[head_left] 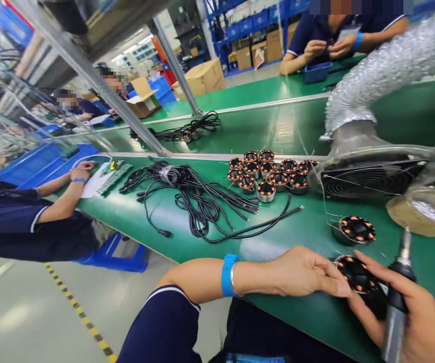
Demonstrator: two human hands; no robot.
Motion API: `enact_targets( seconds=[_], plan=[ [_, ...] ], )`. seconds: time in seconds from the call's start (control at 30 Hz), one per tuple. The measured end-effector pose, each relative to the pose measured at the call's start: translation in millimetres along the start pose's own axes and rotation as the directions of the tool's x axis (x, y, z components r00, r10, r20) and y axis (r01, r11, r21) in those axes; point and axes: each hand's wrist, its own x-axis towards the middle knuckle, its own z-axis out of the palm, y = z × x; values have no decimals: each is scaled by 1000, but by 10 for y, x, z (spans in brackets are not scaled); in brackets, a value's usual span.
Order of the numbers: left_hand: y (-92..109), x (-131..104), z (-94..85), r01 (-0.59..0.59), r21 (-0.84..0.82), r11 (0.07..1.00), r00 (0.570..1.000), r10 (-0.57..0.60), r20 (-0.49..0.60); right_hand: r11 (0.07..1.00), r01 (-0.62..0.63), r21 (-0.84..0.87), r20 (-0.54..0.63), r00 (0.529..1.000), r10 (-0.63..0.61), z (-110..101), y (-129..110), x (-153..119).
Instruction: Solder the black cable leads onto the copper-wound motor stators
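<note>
Near the table's front edge at the right, a copper-wound ring (pixel 357 275) is gripped between both hands. My left hand (pixel 308 275) has its fingers closed on the ring's left rim. On the other side, my right hand (pixel 418 307) holds the ring with thumb and finger, and a dark pen-like tool with a metal tip (pixel 396 307) lies across the same hand, tip up. Just behind is a second wound ring (pixel 356 230) with thin wires at its left. A group of several similar rings (pixel 266 190) stands farther back on the green table (pixel 138 217).
Black cables (pixel 198 201) lie bundled at mid-table. A fan (pixel 369 179) with a silver duct (pixel 391 70) stands at the back right, beside a tape roll (pixel 425 209). Other people sit at the left and across the table. A metal post (pixel 115 96) rises behind.
</note>
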Motion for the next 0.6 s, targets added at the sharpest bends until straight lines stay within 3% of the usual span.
enact_targets(
  seconds=[0.07, 0.13, 0.23, 0.27, 0.3, 0.37, 0.43, 0.53, 0.6],
  plan=[
    [28, -52, 23, -29, 64, 998, 999, 28, 19, 994, 104, -40, -26, 994, -105, -8, -57, 40],
    [135, -168, -23, -99, 368, 924, 995, 93, 33, 981, 174, -83, -83, 980, -180, -33, -116, 81],
    [354, -328, -240, -100, 835, 540, 960, 273, -62, 974, 183, -130, -149, 968, -202, -85, -193, 122],
    [407, -340, -339, -30, 905, 425, 928, 348, -133, 974, 174, -147, -164, 967, -197, -100, -214, 130],
    [439, -326, -441, 45, 930, 365, 880, 426, -210, 973, 165, -164, -178, 965, -194, -113, -231, 137],
    [439, -238, -629, 121, 920, 373, 786, 531, -318, 972, 145, -186, -195, 964, -181, -129, -252, 143],
    [392, -145, -773, 74, 893, 444, 742, 573, -347, 973, 129, -194, -193, 967, -166, -135, -249, 139],
    [389, -226, -946, -138, 843, 520, 710, 646, -282, 974, 112, -197, -171, 974, -147, -122, -197, 113],
    [492, -520, -1074, -356, 763, 540, 612, 751, -247, 983, 73, -171, -154, 983, -100, -99, -148, 83]
  ],
)
